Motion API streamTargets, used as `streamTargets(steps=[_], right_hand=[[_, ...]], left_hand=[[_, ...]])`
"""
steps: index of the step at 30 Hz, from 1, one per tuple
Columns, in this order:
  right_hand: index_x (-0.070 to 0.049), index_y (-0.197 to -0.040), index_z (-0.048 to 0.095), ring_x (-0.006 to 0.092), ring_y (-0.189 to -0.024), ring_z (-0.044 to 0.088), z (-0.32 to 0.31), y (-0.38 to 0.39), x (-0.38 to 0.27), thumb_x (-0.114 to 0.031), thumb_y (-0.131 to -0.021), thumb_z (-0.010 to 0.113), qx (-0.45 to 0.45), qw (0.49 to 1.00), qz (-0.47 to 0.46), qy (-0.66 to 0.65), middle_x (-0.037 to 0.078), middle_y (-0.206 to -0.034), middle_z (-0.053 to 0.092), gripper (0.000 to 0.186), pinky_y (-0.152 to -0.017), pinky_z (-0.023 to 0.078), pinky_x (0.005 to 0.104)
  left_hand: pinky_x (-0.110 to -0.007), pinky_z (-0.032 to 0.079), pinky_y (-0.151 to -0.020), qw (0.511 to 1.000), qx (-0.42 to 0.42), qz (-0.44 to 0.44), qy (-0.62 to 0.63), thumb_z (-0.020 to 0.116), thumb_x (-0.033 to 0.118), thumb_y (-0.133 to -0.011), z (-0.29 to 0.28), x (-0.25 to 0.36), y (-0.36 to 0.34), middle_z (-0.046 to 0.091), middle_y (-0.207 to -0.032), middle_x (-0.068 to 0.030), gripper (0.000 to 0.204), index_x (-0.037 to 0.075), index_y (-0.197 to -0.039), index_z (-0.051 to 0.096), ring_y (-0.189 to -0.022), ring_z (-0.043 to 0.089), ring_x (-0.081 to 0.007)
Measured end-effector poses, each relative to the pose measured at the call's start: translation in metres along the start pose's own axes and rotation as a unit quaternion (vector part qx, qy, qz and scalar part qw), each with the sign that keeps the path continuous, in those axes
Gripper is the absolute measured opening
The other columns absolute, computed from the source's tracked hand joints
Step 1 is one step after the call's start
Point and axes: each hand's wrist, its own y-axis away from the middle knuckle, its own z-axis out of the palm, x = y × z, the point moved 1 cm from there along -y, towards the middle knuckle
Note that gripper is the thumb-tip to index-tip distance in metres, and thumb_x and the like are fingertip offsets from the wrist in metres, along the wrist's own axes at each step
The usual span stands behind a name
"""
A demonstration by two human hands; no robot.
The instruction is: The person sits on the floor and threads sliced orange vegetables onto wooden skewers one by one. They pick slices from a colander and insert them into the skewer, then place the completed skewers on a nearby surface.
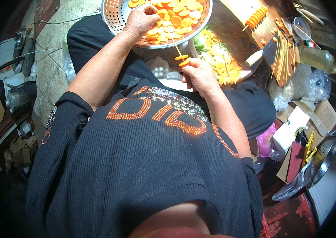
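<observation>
My left hand [144, 22] is over the perforated metal colander [117, 23] of orange carrot slices [178, 16], its fingertips closed on something I cannot make out among them. My right hand [197, 75] grips a thin wooden skewer [176, 47] just below the colander, with a few carrot slices [182, 57] threaded low on it by my fingers. Beside the colander lies a heap of orange and pale-green peelings [219, 59]. Both forearms come up over my dark top.
A board [243, 12] at upper right holds a loaded skewer [256, 16], a cleaver [270, 51] and bare sticks [283, 59]. A jar [316, 59], bags [310, 81], cardboard [322, 115] and a steel strainer [324, 158] crowd the right; pots [17, 93] and boxes [23, 150] sit left.
</observation>
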Motion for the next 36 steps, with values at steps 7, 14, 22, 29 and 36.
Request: streamTargets(steps=[7, 14, 22, 29, 36], right_hand=[[-0.003, -0.089, 0.062, 0.0068, -0.039, 0.045, -0.002, 0.002, -0.004, -0.013, -0.085, 0.055, 0.019, 1.000, -0.013, 0.001, 0.000, -0.058, 0.056, 0.013, -0.034, 0.032, 0.0194], [-0.002, -0.087, 0.061, 0.0075, -0.041, 0.047, -0.004, 0.003, -0.004, -0.011, -0.085, 0.055, 0.015, 0.999, -0.022, -0.032, 0.002, -0.060, 0.056, 0.011, -0.036, 0.036, 0.0202], [0.000, -0.086, 0.061, 0.0094, -0.047, 0.051, -0.005, 0.007, -0.005, -0.008, -0.083, 0.056, 0.008, 1.000, -0.016, -0.025, 0.004, -0.061, 0.057, 0.010, -0.041, 0.042, 0.0217], [0.000, -0.086, 0.060, 0.0093, -0.047, 0.050, -0.007, -0.002, -0.002, -0.010, -0.084, 0.056, 0.004, 0.998, -0.022, -0.053, 0.004, -0.063, 0.057, 0.010, -0.041, 0.042, 0.0222], [-0.002, -0.089, 0.060, 0.0084, -0.042, 0.046, -0.003, -0.006, -0.001, -0.013, -0.087, 0.055, 0.011, 0.998, -0.044, -0.053, 0.002, -0.059, 0.055, 0.013, -0.038, 0.037, 0.0207]], left_hand=[[-0.020, 0.047, -0.056, 0.996, -0.071, -0.034, 0.030, 0.065, 0.004, -0.077, 0.013, 0.001, 0.009, 0.061, -0.074, -0.0014, 0.010, 0.006, -0.084, 0.059, -0.060, 0.058, -0.0084], [-0.020, 0.048, -0.056, 0.986, -0.164, -0.017, 0.034, 0.065, 0.003, -0.076, 0.023, 0.013, 0.028, 0.060, -0.072, -0.0027, 0.011, 0.004, -0.084, 0.058, -0.061, 0.058, -0.0082], [-0.021, 0.048, -0.057, 0.981, -0.184, -0.045, 0.045, 0.065, 0.003, -0.077, 0.028, 0.014, 0.038, 0.058, -0.072, -0.0009, 0.013, 0.005, -0.086, 0.056, -0.062, 0.057, -0.0076], [-0.024, 0.048, -0.055, 0.978, -0.204, -0.025, 0.033, 0.066, 0.009, -0.075, 0.046, 0.017, 0.055, 0.061, -0.070, -0.0052, 0.012, 0.003, -0.084, 0.061, -0.061, 0.058, -0.0097], [-0.019, 0.047, -0.057, 0.978, -0.203, -0.040, 0.030, 0.062, 0.002, -0.080, 0.046, 0.016, 0.052, 0.061, -0.078, -0.0022, 0.011, 0.004, -0.089, 0.056, -0.066, 0.057, -0.0064]])
